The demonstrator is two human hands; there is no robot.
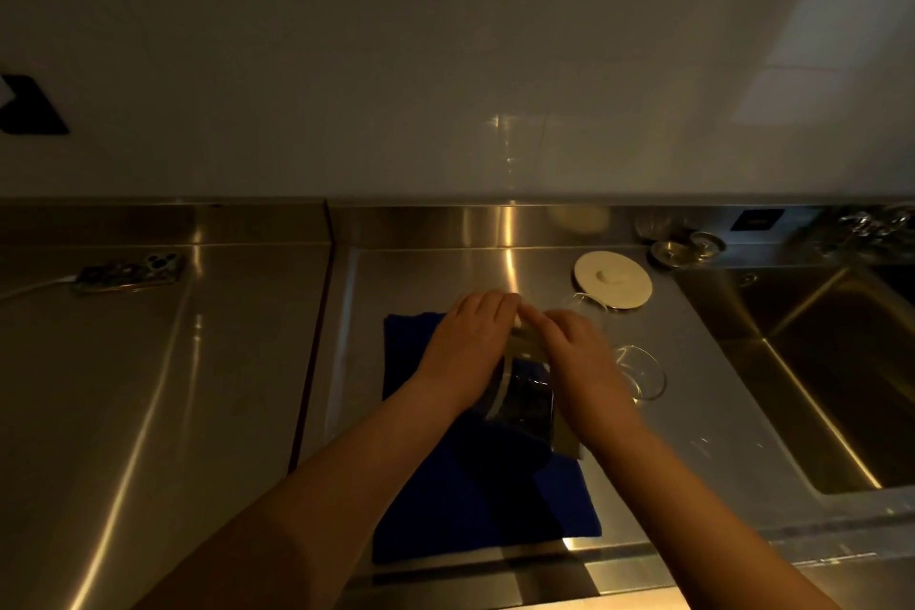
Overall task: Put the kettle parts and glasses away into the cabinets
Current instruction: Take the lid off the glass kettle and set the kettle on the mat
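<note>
Over the blue cloth [445, 500] at mid-bench [198, 386], both hands closed on one glass kettle body [520, 399]: left hand [470, 342] cupping its left flank, right hand [577, 352] on the right, fingers [539, 317] meeting at the far, top end. Long axis running from wrists away toward the wall, neither hand clearly nearer. Two empty glasses [638, 372] just right of the right hand; pale lid [613, 280] beyond. Probably lifting next, straight up, both hands together.

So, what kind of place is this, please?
Most likely a kitchen: a steel counter with a built-in sink, drinking glasses standing on it, and a blue cloth under the hands.
</note>
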